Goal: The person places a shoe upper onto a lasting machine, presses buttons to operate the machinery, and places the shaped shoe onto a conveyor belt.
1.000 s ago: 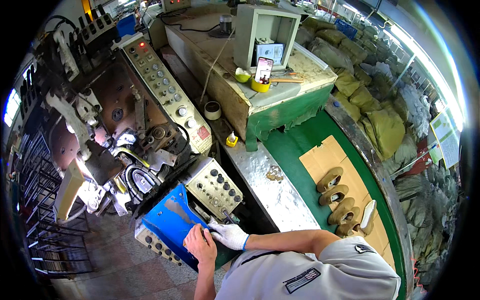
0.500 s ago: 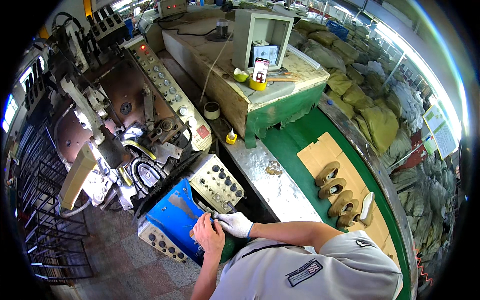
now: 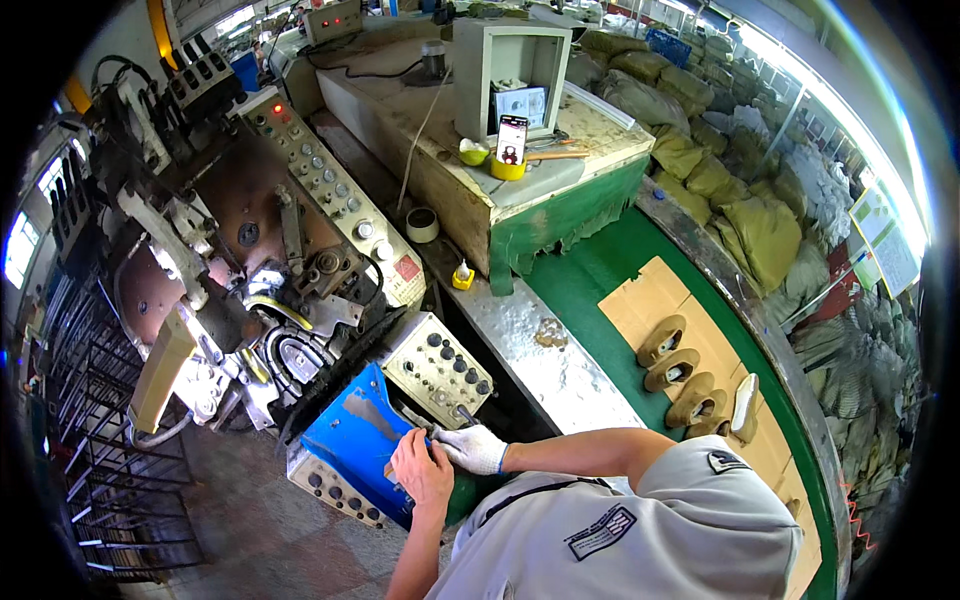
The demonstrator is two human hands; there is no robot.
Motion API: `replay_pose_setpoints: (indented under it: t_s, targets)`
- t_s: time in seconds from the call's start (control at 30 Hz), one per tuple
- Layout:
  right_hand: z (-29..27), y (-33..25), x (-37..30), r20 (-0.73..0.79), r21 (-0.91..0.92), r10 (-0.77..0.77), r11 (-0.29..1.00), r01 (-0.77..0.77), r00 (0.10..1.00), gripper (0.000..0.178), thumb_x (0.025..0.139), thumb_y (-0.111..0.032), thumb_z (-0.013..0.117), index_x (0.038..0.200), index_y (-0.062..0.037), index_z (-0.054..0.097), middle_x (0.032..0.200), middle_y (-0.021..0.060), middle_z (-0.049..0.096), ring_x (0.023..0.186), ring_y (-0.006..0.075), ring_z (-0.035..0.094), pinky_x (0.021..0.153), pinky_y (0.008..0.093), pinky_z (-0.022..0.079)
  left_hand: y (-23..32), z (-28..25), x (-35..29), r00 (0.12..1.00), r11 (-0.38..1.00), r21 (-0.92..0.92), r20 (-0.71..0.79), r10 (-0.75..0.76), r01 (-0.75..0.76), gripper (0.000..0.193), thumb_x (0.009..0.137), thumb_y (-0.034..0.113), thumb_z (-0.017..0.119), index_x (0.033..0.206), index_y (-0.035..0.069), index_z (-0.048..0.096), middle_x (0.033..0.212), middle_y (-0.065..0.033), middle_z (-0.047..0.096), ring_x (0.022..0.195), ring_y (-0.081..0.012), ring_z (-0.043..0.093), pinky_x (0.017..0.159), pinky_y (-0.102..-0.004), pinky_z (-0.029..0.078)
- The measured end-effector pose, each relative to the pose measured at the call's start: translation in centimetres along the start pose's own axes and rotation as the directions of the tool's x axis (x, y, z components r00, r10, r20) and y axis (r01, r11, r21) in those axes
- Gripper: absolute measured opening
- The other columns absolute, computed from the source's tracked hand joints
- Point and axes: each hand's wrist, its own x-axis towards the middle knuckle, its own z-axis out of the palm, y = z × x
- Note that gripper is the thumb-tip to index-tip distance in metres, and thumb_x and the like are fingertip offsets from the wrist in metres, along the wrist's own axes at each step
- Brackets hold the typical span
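Note:
My bare left hand (image 3: 421, 470) is closed, its fingers curled at the right edge of the blue metal tray (image 3: 345, 430). Against it my right hand (image 3: 475, 449), in a white knitted glove, is closed too. The fingertips of both hands meet beside a small dark part, and what they grip cannot be made out. Just above them sits a cream control box (image 3: 438, 368) with several black knobs. To the left stands a large machine (image 3: 295, 355) with a curved metal clamp. A second knobbed panel (image 3: 340, 497) is under the tray.
Several brown shoes (image 3: 670, 370) and one white shoe-shaped piece (image 3: 745, 405) lie on cardboard (image 3: 655, 290) over a green belt. A worn bench (image 3: 470, 190) carries a metal cabinet (image 3: 510, 75) and a phone (image 3: 512, 140). Black racks (image 3: 130, 480) stand at left; sacks (image 3: 760, 240) are piled at right.
The view has shifted slightly, so the surroundings sit a little differently in the picture. Both hands stay together at the tray's edge, in nearly the same pose.

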Motion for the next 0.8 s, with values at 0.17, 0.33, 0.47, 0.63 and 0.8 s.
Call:
replay_pose_setpoints:
  t_s: [0.17,0.33,0.47,0.63,0.8]
  targets:
    - [-0.23,-0.40,0.19,0.015,0.040,-0.009,0.999,0.008,1.000,0.033,0.108,-0.038,0.048,0.108,-0.0072,0.060,0.091,0.0238,0.070,0.080,0.0461,0.069,0.070,0.0541,0.055,0.03,0.09,0.07,1.000,0.999,0.032,-0.006,-0.001,0.001,0.029,0.090,0.012,0.070,0.117,0.001,0.068,0.123,-0.0154,0.068,0.116,-0.0368,0.062,0.098,-0.0477,0.047]
    - [-0.58,-0.37,0.32,0.065,0.033,0.018,0.999,-0.020,0.998,0.034,0.108,-0.037,0.049,0.117,-0.0067,0.062,0.095,0.0242,0.070,0.080,0.0452,0.069,0.069,0.0541,0.056,0.25,0.04,0.26,1.000,0.999,0.050,0.004,-0.004,0.003,0.029,0.090,0.011,0.070,0.117,0.001,0.068,0.122,-0.0156,0.068,0.115,-0.0364,0.063,0.099,-0.0476,0.047]
    - [-0.82,-0.27,0.23,0.075,0.037,0.000,0.999,-0.003,0.997,0.036,0.107,-0.037,0.049,0.122,-0.0056,0.062,0.097,0.0240,0.070,0.080,0.0448,0.070,0.069,0.0541,0.056,0.36,0.17,0.41,1.000,0.999,0.051,0.004,0.004,-0.004,0.029,0.090,0.010,0.069,0.117,0.000,0.068,0.122,-0.0160,0.068,0.115,-0.0364,0.063,0.099,-0.0477,0.047]
    - [-0.62,0.42,0.17,0.099,0.030,-0.002,1.000,-0.001,0.995,0.037,0.107,-0.036,0.050,0.123,-0.0047,0.061,0.095,0.0235,0.070,0.080,0.0442,0.070,0.069,0.0534,0.056,0.70,0.20,0.47,1.000,0.999,0.046,0.009,0.004,-0.005,0.029,0.091,0.009,0.069,0.118,-0.001,0.068,0.123,-0.0161,0.068,0.115,-0.0366,0.063,0.099,-0.0476,0.047]
    - [-0.62,0.36,0.46,0.112,0.043,-0.026,0.999,0.022,0.993,0.035,0.107,-0.035,0.050,0.121,-0.0045,0.061,0.091,0.0234,0.070,0.079,0.0437,0.070,0.068,0.0522,0.056,0.63,-0.11,0.51,1.000,0.999,0.042,0.014,0.000,-0.001,0.029,0.091,0.009,0.070,0.118,-0.001,0.067,0.123,-0.0166,0.068,0.115,-0.0370,0.063,0.099,-0.0477,0.047]
